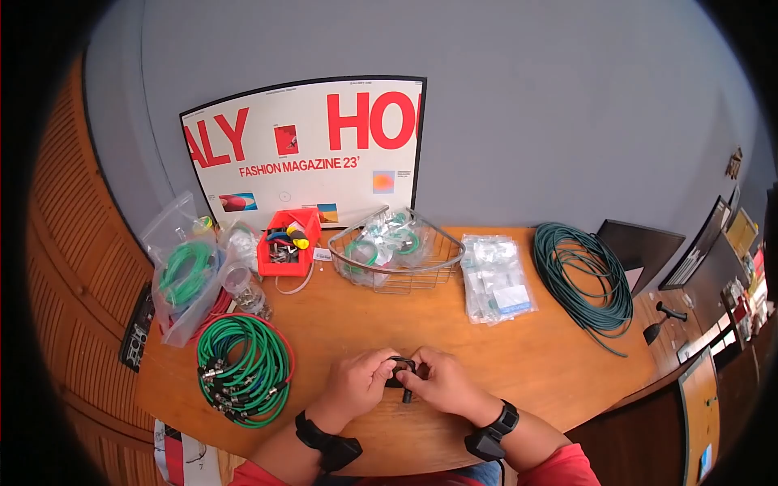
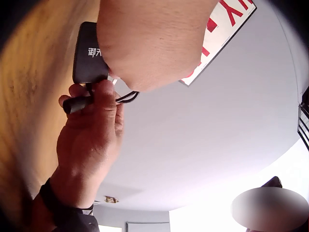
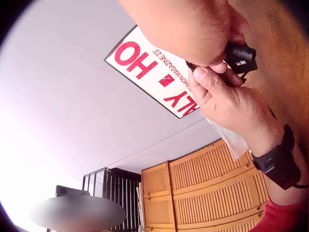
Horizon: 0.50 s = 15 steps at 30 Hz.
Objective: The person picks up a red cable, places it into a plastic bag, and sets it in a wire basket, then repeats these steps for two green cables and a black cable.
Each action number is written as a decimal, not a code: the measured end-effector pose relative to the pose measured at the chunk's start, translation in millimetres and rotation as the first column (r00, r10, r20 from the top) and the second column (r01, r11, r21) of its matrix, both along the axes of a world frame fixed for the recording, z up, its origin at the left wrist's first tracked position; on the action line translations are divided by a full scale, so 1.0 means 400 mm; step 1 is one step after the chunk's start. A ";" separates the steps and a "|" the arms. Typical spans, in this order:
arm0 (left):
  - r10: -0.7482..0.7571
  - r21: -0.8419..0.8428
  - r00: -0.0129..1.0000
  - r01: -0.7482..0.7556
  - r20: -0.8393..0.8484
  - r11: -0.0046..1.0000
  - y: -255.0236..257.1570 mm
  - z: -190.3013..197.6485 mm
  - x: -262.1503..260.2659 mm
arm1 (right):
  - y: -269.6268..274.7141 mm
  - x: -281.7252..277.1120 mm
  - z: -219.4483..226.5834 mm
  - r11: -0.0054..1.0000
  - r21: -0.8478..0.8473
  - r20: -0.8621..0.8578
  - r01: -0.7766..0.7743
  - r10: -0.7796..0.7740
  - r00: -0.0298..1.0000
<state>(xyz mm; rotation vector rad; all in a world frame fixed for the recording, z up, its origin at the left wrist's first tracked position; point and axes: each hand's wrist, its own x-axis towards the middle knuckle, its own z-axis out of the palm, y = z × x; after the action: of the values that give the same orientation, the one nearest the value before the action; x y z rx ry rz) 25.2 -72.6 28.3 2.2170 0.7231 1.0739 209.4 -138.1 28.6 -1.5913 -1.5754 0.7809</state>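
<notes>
My left hand (image 1: 362,384) and right hand (image 1: 442,381) meet over the front middle of the table, holding a small black box (image 2: 88,60) with white characters and its thin black cable (image 1: 400,359). The cable bends in a loop above the fingers. A thick black cylindrical end (image 2: 77,104) sticks out from under the right thumb in the left wrist view, pinched by the right fingers. In the right wrist view the left thumb and fingers grip close to the box, whose upper part the hands cover.
A coil of green cables (image 1: 243,368) lies left of the hands. Behind it stand a clear bag (image 1: 185,275), a jar (image 1: 250,296) and a red bin (image 1: 288,243) of tools. A wire basket (image 1: 397,271), plastic packets (image 1: 494,279) and a dark green cable coil (image 1: 579,279) line the back.
</notes>
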 end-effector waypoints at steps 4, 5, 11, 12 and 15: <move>0.062 0.103 0.997 -0.057 -0.055 0.993 0.002 0.004 -0.011 | 0.002 0.012 -0.010 0.998 0.033 -0.079 -0.058 0.061 0.995; 0.069 0.103 0.996 -0.063 -0.055 0.993 0.003 0.005 -0.011 | 0.003 0.019 -0.008 0.992 0.098 -0.033 -0.080 0.084 0.996; 0.136 0.047 0.989 -0.134 -0.059 0.990 0.027 0.007 -0.017 | -0.005 0.029 0.036 0.997 0.067 -0.041 -0.048 0.051 0.998; 0.131 0.067 0.989 -0.126 -0.066 0.990 0.036 -0.001 -0.020 | -0.006 0.027 0.042 0.998 0.054 -0.056 -0.031 0.034 0.998; 0.157 0.040 0.985 -0.154 -0.077 0.987 0.042 -0.027 -0.022 | -0.004 0.021 0.033 0.990 0.129 -0.028 -0.063 0.067 0.997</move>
<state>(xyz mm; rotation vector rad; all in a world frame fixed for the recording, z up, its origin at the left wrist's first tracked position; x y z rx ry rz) 16.2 -55.7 17.6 2.2740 0.9328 1.0840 217.9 -139.9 41.7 -1.4351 -1.6283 0.7217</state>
